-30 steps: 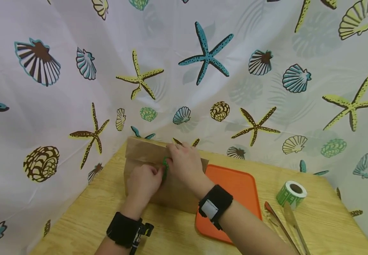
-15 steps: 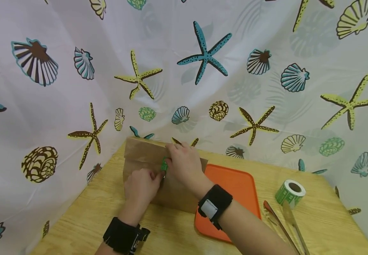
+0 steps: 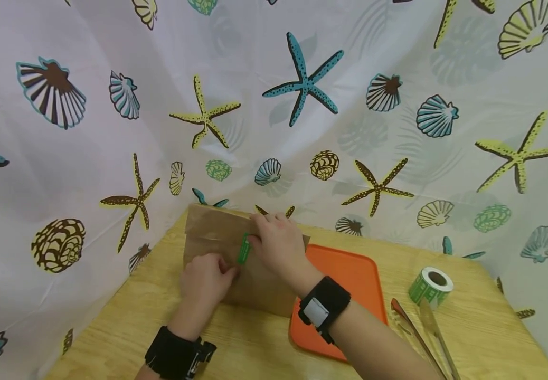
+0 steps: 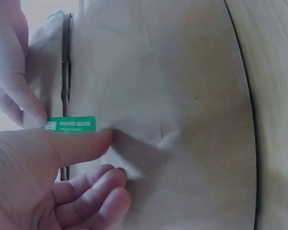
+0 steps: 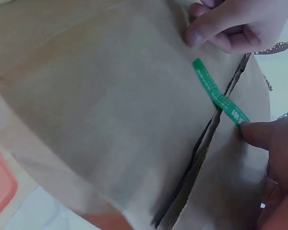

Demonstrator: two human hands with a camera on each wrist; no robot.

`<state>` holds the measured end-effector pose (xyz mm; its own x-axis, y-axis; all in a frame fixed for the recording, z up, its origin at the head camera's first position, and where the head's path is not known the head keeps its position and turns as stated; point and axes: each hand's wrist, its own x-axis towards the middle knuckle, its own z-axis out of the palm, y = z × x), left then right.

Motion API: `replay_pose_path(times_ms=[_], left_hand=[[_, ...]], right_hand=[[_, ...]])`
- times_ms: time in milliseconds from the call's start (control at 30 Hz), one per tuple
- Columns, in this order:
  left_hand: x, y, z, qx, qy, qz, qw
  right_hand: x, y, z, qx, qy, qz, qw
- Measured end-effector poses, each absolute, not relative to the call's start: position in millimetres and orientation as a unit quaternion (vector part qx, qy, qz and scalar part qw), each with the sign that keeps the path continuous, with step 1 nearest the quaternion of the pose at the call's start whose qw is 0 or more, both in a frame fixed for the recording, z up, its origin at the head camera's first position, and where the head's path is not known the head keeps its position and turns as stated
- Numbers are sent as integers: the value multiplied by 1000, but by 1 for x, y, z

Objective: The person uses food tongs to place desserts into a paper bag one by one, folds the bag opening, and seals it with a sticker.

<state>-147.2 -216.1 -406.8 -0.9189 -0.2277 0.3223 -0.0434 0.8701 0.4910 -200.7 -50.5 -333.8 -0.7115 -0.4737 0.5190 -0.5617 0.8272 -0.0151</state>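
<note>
A brown paper bag (image 3: 260, 290) stands on the table with its top folded over. Across the edge of that fold lies a green printed sticker (image 5: 212, 90), its lower end on the bag's front. My right hand (image 3: 279, 245) grips the folded top, thumb on the sticker's upper end and the other fingers over the bag's top edge, partly hidden. Just below the sticker's lower end is my left hand (image 3: 206, 281). In the left wrist view its thumb (image 4: 86, 146) is extended near the bag's surface, and its loosely bent fingers hold nothing.
An orange tray (image 3: 350, 269) lies right of the bag, partly under my right forearm. Farther right are a roll of green stickers (image 3: 431, 285) and long-handled utensils (image 3: 437, 332) on the wooden table (image 3: 250, 348). A shell-patterned curtain (image 3: 255, 105) hangs behind.
My left hand has let go of the sticker's lower end and drawn down and left. More of the sticker now shows, flat against the bag. My right hand has stayed at the folded top.
</note>
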Motion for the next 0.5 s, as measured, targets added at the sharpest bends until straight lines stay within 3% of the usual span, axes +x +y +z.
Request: replay_pose_path(times_ms=[267,500], left_hand=[[-143,-194,-390,34,-947,-234,219],[-135,-174,-363,-22,-938,-193,286]], right_hand=[[-196,-24,-334,255,-925,75,273],[-188,4,-333,241,-930,71,268]])
